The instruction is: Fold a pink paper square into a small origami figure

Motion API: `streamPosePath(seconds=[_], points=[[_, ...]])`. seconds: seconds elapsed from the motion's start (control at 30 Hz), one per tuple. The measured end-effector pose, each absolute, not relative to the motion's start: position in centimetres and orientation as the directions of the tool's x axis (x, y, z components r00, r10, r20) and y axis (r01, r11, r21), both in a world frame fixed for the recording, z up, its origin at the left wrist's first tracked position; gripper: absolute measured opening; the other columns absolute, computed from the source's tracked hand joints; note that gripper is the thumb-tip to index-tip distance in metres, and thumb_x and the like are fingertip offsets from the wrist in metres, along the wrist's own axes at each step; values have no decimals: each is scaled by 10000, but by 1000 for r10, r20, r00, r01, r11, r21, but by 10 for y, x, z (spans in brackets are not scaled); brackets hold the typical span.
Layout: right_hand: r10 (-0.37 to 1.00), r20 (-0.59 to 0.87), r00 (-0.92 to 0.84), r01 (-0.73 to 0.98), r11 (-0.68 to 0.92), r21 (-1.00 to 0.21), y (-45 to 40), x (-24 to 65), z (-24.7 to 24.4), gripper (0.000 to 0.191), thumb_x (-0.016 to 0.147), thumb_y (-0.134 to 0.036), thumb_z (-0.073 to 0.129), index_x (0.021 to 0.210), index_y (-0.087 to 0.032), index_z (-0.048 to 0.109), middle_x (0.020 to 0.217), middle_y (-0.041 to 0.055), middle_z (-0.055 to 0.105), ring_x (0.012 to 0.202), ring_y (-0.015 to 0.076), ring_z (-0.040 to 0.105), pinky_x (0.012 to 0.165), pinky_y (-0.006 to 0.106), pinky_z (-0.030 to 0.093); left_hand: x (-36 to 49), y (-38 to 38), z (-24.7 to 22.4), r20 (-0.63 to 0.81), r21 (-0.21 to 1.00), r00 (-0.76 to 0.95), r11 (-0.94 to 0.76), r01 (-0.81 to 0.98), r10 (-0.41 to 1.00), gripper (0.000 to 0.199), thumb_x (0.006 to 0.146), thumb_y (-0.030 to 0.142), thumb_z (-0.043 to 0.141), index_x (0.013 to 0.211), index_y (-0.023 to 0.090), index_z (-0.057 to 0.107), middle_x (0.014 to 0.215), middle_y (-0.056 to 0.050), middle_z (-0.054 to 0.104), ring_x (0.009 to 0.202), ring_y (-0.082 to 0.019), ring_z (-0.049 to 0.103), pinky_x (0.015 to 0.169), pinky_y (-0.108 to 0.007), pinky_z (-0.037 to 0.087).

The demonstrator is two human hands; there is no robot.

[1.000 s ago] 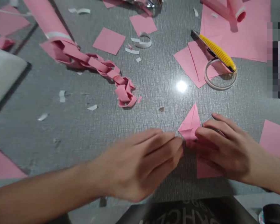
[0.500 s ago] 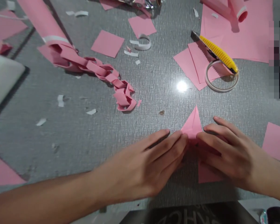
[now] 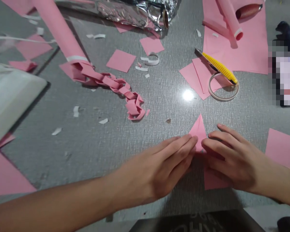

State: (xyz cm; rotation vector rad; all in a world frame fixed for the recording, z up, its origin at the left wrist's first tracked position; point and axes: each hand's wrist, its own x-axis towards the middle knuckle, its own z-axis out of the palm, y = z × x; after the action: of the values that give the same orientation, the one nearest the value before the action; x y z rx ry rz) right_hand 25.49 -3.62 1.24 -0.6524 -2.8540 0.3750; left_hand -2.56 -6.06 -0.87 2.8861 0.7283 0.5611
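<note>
A folded piece of pink paper (image 3: 198, 132) with a pointed top lies between my hands near the table's front edge. My left hand (image 3: 169, 161) is closed, its fingertips pressing the paper's left side. At the paper's right edge, my right hand (image 3: 232, 154) pinches with thumb and forefinger, its other fingers curled loosely. Part of the paper is hidden beneath my fingers. Under my right hand lies another pink sheet (image 3: 214, 180), mostly covered. Beyond the hands sits a pink paper chain (image 3: 116, 85) of linked loops.
A yellow utility knife (image 3: 218, 68) rests across a roll of tape (image 3: 223, 98) and pink squares (image 3: 193, 77). Pink paper rolls (image 3: 230, 19) lie on large sheets at the back right. Crumpled foil (image 3: 135, 14) is at the back. A white object (image 3: 14, 96) stands left.
The camera view has shifted, so the table's things sit lower and the left-hand ones further right. My left fingers have drawn closer together over the paper; both hands stay on it.
</note>
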Motion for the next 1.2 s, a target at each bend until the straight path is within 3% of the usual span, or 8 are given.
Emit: streamPosePath(seconds=[0.13,0.33,0.67,1.0,1.2], points=[[452,144,-880,387,859,-334,-31,256,17,232,1087,-130,538,1219,-146,727,1250,105,762,1178,270,664,1235,553,486,-26,-58,-7,346,214,803,-874,435,485,295,1070,30,504,1271,-22,714,1369,-223,738,1299,-343,668,1129,-489,600],[503,208,-839,412,836,-361,-27,253,17,263,1102,-93,490,1238,-95,716,1159,112,795,1053,247,694,1095,471,558,-25,-57,-10,347,143,809,-879,455,475,323,1068,42,495,1293,18,725,1384,-187,748,1185,-291,680,957,-428,654],[507,169,-845,420,826,-376,-29,251,14,258,1127,-110,476,1228,-114,714,1139,100,791,1025,240,675,1103,464,527,-25,-63,-14,326,33,855,-909,416,403,415,1086,68,410,1418,-41,635,1420,-226,715,1279,-304,660,1089,-448,591],[501,185,-845,416,835,-361,-27,254,12,253,1124,-129,484,1228,-122,715,1133,113,778,1036,258,668,1014,445,523,-19,-58,-13,364,90,811,-884,459,458,387,1149,86,344,1324,49,686,1325,-139,787,1166,-267,691,1047,-450,486],[496,164,-853,414,833,-368,-28,256,9,276,1115,-102,463,1251,-116,702,1157,105,780,1053,256,661,1075,464,509,-20,-57,-12,356,119,787,-860,496,503,413,1161,86,309,1345,28,674,1393,-136,764,1217,-262,676,1101,-438,434]])
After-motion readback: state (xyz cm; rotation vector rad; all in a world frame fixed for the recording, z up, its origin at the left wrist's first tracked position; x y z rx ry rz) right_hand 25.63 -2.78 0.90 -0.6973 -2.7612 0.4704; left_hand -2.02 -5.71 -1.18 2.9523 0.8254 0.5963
